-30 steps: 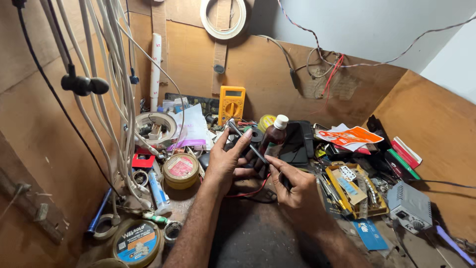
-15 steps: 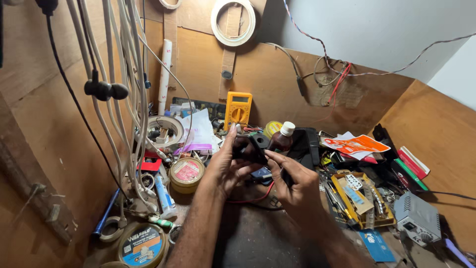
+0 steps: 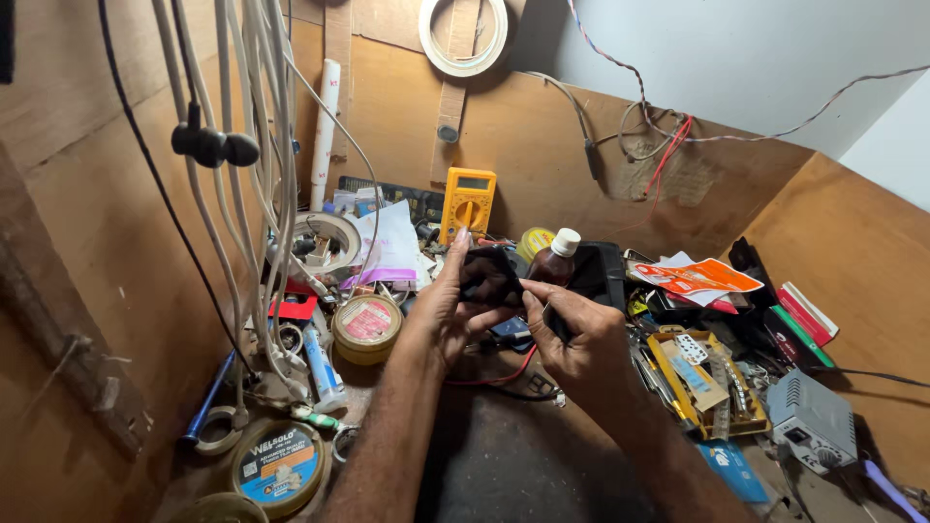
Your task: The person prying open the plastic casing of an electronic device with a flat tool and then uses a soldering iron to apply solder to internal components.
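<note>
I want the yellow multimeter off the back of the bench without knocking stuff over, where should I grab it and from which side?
Grip the yellow multimeter by its two long side edges near the top, coming from above and in front. It leans nearly upright against the back board, so its upper half is free, while clutter crowds its base and the left hand and brown bottle sit just in front.

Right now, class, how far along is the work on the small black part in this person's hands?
Done: the small black part is off the bench, tools lie around, a yellow multimeter stands behind. In hand: the left hand has a grip on the part while the right hand pinches at its edge. Left: nothing looks finished; the multimeter is untouched, and the part's details are too small to judge.
</note>
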